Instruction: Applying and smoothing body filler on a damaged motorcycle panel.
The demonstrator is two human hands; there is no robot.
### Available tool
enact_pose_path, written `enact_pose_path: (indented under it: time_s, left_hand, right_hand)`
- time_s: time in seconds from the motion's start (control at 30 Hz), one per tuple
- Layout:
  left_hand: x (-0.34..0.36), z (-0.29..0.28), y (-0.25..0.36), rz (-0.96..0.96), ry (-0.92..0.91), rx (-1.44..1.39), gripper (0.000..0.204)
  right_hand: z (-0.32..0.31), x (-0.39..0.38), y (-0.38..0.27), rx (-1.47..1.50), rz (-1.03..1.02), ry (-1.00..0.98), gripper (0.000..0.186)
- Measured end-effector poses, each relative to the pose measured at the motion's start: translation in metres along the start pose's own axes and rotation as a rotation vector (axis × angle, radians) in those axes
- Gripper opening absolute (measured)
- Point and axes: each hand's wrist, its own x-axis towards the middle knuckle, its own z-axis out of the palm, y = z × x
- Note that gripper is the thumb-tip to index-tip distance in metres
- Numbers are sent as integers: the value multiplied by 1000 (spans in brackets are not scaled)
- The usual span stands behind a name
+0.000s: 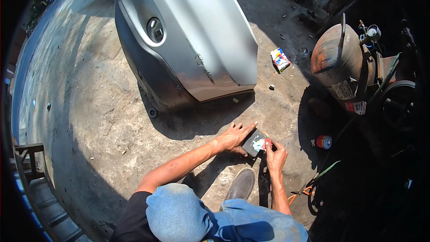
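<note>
Dark plate (pixel 255 135) — left fingers (pixel 249 128) spread at its left edge; right fingers (pixel 269 148) pinch red piece (pixel 268 142) beside white paste (pixel 258 144)

Plate (pixel 250 140) at left fingers (pixel 249 128): dark, matt, smeared with soft paste (pixel 258 144). Bumper (pixel 206 27) beyond fingers: smooth, glossy, scrape (pixel 201 62) rough. Ground (pixel 112 125) around: rough. Tank (pixel 333 51) right of fingers: metal, rust-mottled.

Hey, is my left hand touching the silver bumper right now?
No, the left hand holds a dark plate, with a visible gap to the silver bumper.
</note>
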Motion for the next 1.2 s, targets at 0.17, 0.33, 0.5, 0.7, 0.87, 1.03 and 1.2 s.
enact_pose_path:
  time_s: [0.17, 0.33, 0.5, 0.7, 0.87, 1.03, 1.2]
  left_hand:
    - [-1, 9, -1, 9, 31, -28, 148]
    - [0, 12, -4, 11, 35, -23, 151]
    - [2, 9, -3, -9, 8, -36, 152]
    - [-5, 8, -2, -20, 6, -14, 154]
    - [-4, 11, 6, -34, -34, -13, 154]
    - [3, 16, -3, 31, 56, 55, 143]
    - [-5, -8, -11, -101, -82, -12, 144]
  right_hand:
    - [7, -8, 4, -73, -221, 29, 36]
    - [7, -6, -5, -38, -116, 4, 35]
    - [7, 6, 6, -7, -85, 19, 36]
    - [7, 0, -5, -16, -84, -15, 37]
    - [4, -14, -8, -111, -247, -46, 32]
    - [0, -11, -16, -173, -311, -62, 21]
    - [8, -14, -13, -120, -491, -7, 31]
